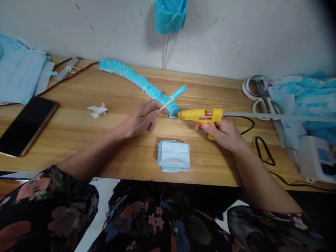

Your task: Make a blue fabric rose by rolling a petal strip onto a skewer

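My left hand (143, 118) pinches a thin wooden stick (166, 104) whose far end is wrapped in blue material (179, 92). Under that stick runs the near end of a long strip of overlapping, pleated blue pieces (139, 79), stretching back to the left. My right hand (223, 132) grips a yellow hot glue gun (201, 116), a glowing orange light on its side. Its nozzle points left, right by the strip's near end; whether they touch I cannot tell. A long clear glue stick (262, 114) sticks out of the gun's rear. Closer to me lies a stack of folded light-blue pieces (174, 156).
At left are a phone (27, 126), light-blue mask sheets (23, 70), a bundle of clear sticks (67, 68) and a crumpled white scrap (98, 110). Scissors (265, 99), tape (249, 87), blue pieces (307, 94) and a white device (313, 155) lie right. A blue flower (171, 17) stands behind.
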The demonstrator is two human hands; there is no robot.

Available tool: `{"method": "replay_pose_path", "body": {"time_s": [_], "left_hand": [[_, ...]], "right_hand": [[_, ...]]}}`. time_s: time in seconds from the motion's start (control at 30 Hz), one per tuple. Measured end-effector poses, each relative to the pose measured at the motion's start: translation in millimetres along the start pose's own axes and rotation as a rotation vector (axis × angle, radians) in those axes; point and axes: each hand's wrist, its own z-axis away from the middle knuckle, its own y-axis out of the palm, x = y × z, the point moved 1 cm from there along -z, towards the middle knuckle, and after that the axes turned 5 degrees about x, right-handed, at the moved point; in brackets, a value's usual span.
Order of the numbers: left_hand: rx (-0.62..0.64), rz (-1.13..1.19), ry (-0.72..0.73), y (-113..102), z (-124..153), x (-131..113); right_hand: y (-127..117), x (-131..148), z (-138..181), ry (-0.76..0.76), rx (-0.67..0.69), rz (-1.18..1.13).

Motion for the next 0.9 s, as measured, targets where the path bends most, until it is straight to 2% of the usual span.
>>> {"method": "replay_pose_path", "body": {"time_s": [0.3,0.9], "left_hand": [[-0.028,0.039,-0.022,1.7,-1.1,-4.2],[-0.039,0.039,-0.049,3.1,0.3,-8.5]], "right_hand": [[1.9,-8.5,0.5,0.028,0.011,0.026],[0.9,-7.6,0.4,0.042,-0.003,0.05]]}}
